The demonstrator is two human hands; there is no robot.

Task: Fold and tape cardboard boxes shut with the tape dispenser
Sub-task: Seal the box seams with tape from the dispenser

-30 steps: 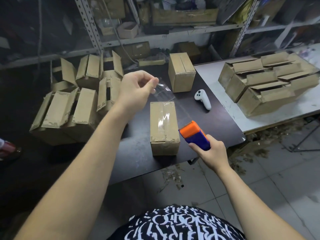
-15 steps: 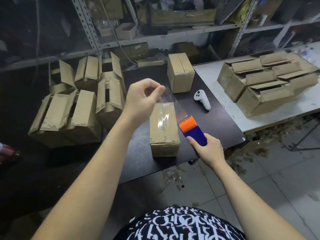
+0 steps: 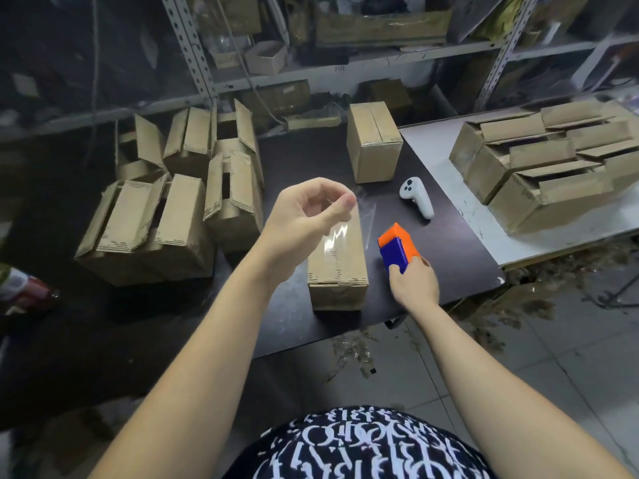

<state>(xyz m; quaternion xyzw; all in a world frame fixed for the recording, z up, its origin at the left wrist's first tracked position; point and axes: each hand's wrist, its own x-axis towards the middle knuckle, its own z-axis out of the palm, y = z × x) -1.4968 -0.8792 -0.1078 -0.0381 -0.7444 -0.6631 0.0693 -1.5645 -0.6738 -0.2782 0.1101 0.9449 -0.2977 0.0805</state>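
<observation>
Black tabletop (image 3: 432, 257) carries a cardboard box (image 3: 340, 271) at its centre, clear tape along its closed top. At nine o'clock stands a pile of open-flapped boxes (image 3: 145, 229), insides too dark to read. At two o'clock lie more open boxes (image 3: 539, 167) on a white tabletop (image 3: 460, 202), and at twelve a second closed box (image 3: 373, 150). The left hand (image 3: 304, 219) has its grip pinching a clear tape strip (image 3: 366, 209) above the box. The right hand (image 3: 415, 283) has its grip wrapped round the orange-and-blue tape dispenser (image 3: 397, 248) at three o'clock, just short of a white controller (image 3: 416, 198).
</observation>
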